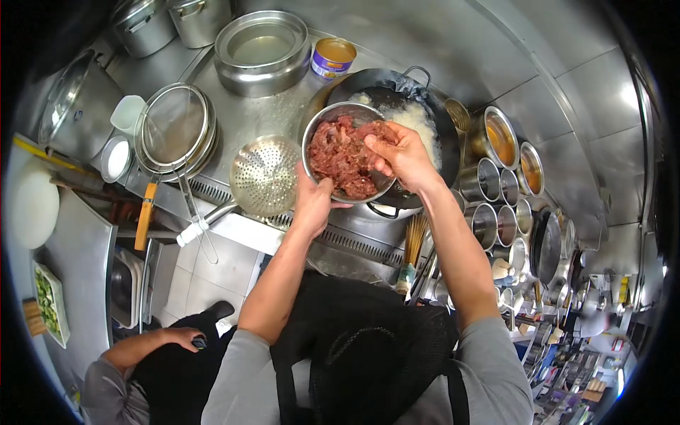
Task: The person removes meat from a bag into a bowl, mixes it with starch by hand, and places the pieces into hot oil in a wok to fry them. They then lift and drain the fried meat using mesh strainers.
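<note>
A metal bowl [306, 152] of raw sliced meat [336, 152] is tilted over the near left side of a dark wok [446, 134]. Pale, foamy bubbling shows in the wok [414, 124]. My left hand [314, 202] grips the bowl's lower left rim, thumb on the outside. At the bowl's right side, my right hand [404, 156] pinches some of the meat between thumb and fingers. Just left of the bowl lies a perforated ladle [263, 173] with a white-wrapped handle.
Strainers [173, 127] rest at the left, behind them a pot [262, 49] and a purple can [333, 57]. Sauce containers [501, 138] line the right. A bamboo brush [413, 248] stands below the wok. Another person's hand [185, 338] shows at lower left.
</note>
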Tool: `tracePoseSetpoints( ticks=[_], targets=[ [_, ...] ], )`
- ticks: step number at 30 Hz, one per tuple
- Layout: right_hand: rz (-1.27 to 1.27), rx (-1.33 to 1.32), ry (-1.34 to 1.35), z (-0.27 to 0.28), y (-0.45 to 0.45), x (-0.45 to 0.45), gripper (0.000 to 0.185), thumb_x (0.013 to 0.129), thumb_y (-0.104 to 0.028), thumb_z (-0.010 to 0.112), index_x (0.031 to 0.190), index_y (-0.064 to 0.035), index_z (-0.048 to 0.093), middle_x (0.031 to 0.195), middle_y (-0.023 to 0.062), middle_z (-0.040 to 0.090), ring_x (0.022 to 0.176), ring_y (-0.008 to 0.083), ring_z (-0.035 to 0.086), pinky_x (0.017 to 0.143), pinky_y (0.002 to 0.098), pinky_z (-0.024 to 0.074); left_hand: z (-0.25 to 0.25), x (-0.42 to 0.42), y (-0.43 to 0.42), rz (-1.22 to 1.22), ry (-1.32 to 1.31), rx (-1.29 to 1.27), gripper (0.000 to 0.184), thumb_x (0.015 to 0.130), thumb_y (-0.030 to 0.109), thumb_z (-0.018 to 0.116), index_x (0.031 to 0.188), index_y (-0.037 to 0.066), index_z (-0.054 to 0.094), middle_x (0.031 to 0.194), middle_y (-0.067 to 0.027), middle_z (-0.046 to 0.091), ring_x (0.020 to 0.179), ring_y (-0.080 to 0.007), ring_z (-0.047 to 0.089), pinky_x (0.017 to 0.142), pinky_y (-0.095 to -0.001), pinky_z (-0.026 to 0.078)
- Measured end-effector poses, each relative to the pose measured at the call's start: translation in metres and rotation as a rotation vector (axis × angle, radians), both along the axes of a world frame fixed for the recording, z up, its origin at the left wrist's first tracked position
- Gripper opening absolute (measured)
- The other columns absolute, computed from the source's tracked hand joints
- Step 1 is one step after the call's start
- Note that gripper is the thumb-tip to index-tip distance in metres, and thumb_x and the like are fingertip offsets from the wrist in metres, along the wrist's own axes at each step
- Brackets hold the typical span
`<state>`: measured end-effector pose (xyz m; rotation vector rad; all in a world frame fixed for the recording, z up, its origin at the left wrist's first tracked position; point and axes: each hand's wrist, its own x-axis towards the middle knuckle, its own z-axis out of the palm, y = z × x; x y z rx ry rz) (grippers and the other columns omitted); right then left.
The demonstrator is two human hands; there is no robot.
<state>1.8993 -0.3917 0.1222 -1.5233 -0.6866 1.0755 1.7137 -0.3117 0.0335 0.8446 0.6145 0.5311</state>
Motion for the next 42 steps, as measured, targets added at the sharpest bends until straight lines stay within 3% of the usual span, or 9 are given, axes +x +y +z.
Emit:
tracePoseSetpoints(
  ticks=[10,16,19,23,29,32,38,40,42],
  targets=[
    [0.016,0.281,0.334,0.059,-0.01,0.049,0.041,0.107,-0.011,0.061,0.142,0.01,0.056,0.138,0.0243,0.064,0.114,0.0263,0.071,0.102,0.039,0.0624,-0.018,-0.007,0.001,0.023,-0.058,-0.052,0.073,0.092,-0.01,0.039,0.159,0.012,0.018,0.152,-0.0246,0.043,0.119,-0.0418,0.068,0.07,-0.0463,0.072],
    [-0.04,0.136,0.041,0.019,-0.016,0.084,0.04,0.11,-0.016,0.059,0.141,0.0097,0.059,0.114,0.0141,0.075,0.086,0.0123,0.071,0.08,0.0264,0.0618,-0.013,-0.035,0.006,0.109,-0.009,-0.064,0.073,0.092,-0.008,0.04,0.159,0.01,0.018,0.149,-0.0246,0.048,0.117,-0.0411,0.069,0.07,-0.0455,0.072],
    [-0.025,-0.129,-0.305,-0.037,-0.018,0.094,0.029,0.109,-0.012,0.059,0.13,0.006,0.069,0.091,0.0065,0.075,0.069,0.0063,0.057,0.059,0.0222,0.0437,-0.021,-0.055,0.006,0.155,-0.003,-0.066,0.073,0.092,-0.007,0.04,0.159,0.009,0.019,0.151,-0.0245,0.048,0.116,-0.0404,0.07,0.07,-0.0448,0.072],
    [0.015,-0.291,-0.467,-0.081,-0.008,0.095,0.021,0.106,-0.015,0.065,0.114,0.0026,0.073,0.079,0.0063,0.075,0.063,0.009,0.065,0.055,0.025,0.0467,-0.011,-0.076,0.003,0.231,0.057,-0.049,0.075,0.09,-0.008,0.04,0.16,0.009,0.018,0.151,-0.0249,0.048,0.116,-0.0403,0.071,0.07,-0.0447,0.072],
    [-0.061,-0.59,-1.147,-0.122,0.042,0.125,0.033,0.104,-0.042,0.066,0.112,-0.0116,0.076,0.077,0.008,0.079,0.077,0.0257,0.077,0.085,0.0454,0.0573,-0.011,-0.095,0.005,0.271,0.104,-0.039,0.078,0.088,-0.008,0.039,0.161,0.01,0.018,0.15,-0.0251,0.05,0.115,-0.0404,0.072,0.068,-0.0428,0.072],
    [-0.046,-0.553,-0.944,-0.117,0.06,0.14,0.06,0.107,-0.057,0.053,0.096,-0.0002,0.07,0.074,0.0064,0.078,0.058,0.0179,0.069,0.06,0.0349,0.0551,-0.006,-0.103,0.004,0.31,0.108,-0.055,0.078,0.089,-0.008,0.039,0.161,0.012,0.018,0.15,-0.0239,0.05,0.113,-0.04,0.073,0.066,-0.0418,0.072],
    [0.182,-0.58,-0.535,-0.126,0.075,0.191,0.032,0.102,-0.023,0.053,0.101,0.0011,0.073,0.09,0.0238,0.078,0.082,0.0363,0.077,0.078,0.0452,0.0596,-0.012,-0.12,0.011,0.364,0.088,-0.082,0.078,0.089,-0.01,0.039,0.16,0.015,0.02,0.148,-0.0232,0.052,0.11,-0.041,0.074,0.065,-0.0441,0.071],
    [0.178,-0.422,-1.258,-0.136,0.079,0.201,0.023,0.097,-0.017,0.061,0.102,0.0028,0.072,0.101,0.0269,0.077,0.093,0.0444,0.075,0.083,0.0517,0.0587,-0.005,-0.12,0.013,0.395,0.09,-0.074,0.077,0.088,-0.01,0.039,0.159,0.014,0.021,0.146,-0.0239,0.053,0.107,-0.0411,0.074,0.064,-0.0442,0.071],
    [0.18,-0.431,-1.192,-0.136,0.089,0.2,0.017,0.096,-0.002,0.055,0.104,0.0055,0.069,0.094,0.0233,0.076,0.092,0.0343,0.078,0.077,0.0439,0.0604,-0.001,-0.12,0.017,0.386,0.089,-0.066,0.076,0.088,-0.01,0.038,0.159,0.013,0.02,0.146,-0.0248,0.053,0.107,-0.0408,0.075,0.062,-0.0432,0.071]
  ],
)
